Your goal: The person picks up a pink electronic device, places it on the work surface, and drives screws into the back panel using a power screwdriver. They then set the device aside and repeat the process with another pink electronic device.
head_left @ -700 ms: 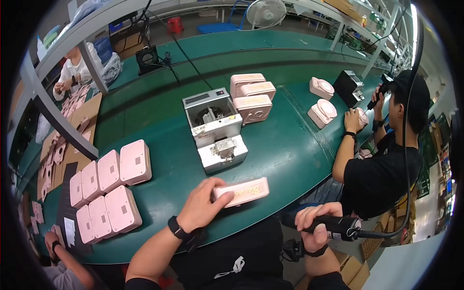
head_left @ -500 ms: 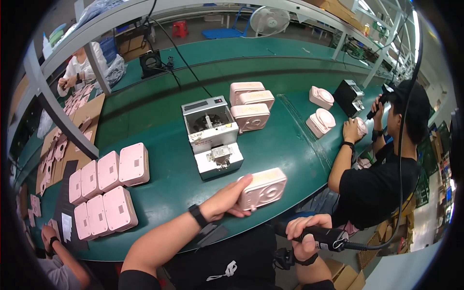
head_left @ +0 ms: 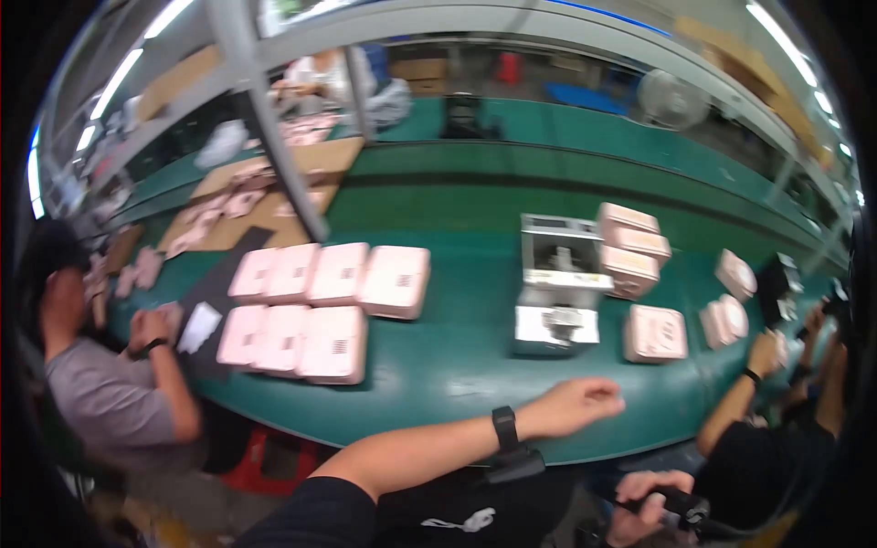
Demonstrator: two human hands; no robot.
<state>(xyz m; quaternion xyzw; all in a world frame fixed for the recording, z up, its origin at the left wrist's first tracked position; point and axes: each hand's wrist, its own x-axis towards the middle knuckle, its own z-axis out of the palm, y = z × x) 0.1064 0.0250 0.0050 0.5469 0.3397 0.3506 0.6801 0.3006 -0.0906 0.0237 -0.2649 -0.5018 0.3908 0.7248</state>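
My left hand (head_left: 585,407) hovers over the front part of the green bench, with nothing in it and its fingers loosely bent. Just beyond it stands a pale pink box-shaped housing (head_left: 656,334) with a round ring on its face, apart from the fingers. Low at the right, my right hand (head_left: 647,500) is wrapped round a black corded electric screwdriver (head_left: 676,508). Left of the housing is a grey and white screw feeder (head_left: 559,301). Motion blurs fine details.
Two rows of pink housings (head_left: 395,283) lie left of the feeder; more pink housings (head_left: 630,272) are stacked at its right. Co-workers sit at the left (head_left: 119,384) and right (head_left: 776,447). A metal post (head_left: 283,155) rises at the back left.
My left hand has let go of the pink housing, which now stands on the bench right of the feeder. The view has swung left. My right hand still holds the screwdriver.
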